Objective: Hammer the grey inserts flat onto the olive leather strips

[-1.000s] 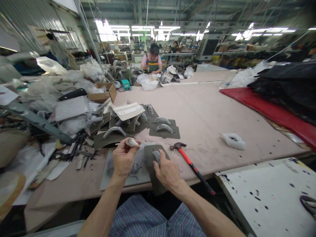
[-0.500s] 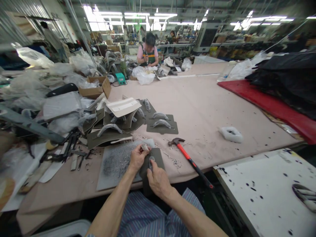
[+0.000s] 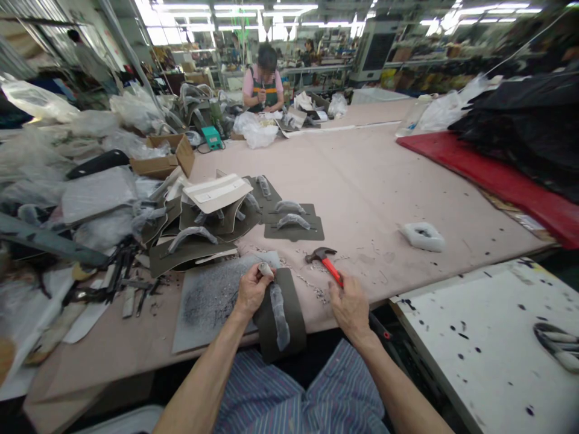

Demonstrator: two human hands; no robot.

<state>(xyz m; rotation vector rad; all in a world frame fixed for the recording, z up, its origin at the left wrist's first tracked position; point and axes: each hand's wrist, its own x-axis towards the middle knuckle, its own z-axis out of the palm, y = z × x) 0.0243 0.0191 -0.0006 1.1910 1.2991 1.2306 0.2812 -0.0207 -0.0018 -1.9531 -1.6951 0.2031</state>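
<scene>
The person's right hand point(image 3: 350, 307), on the dark panel point(image 3: 296, 313) moments earlier, now grasps the red-handled hammer point(image 3: 333, 271); the left hand point(image 3: 252, 290) clutches a pale rod point(image 3: 266, 269) at the panel's far end. The panel, its handle point(image 3: 279, 316) plastic-wrapped, overhangs the table's point(image 3: 344, 169) near edge.

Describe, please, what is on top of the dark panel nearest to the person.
On the dark panel lies a handle-like strip wrapped in plastic. The left grip, holding a small pale object, covers the panel's far left corner; anything there cannot be seen.
</scene>
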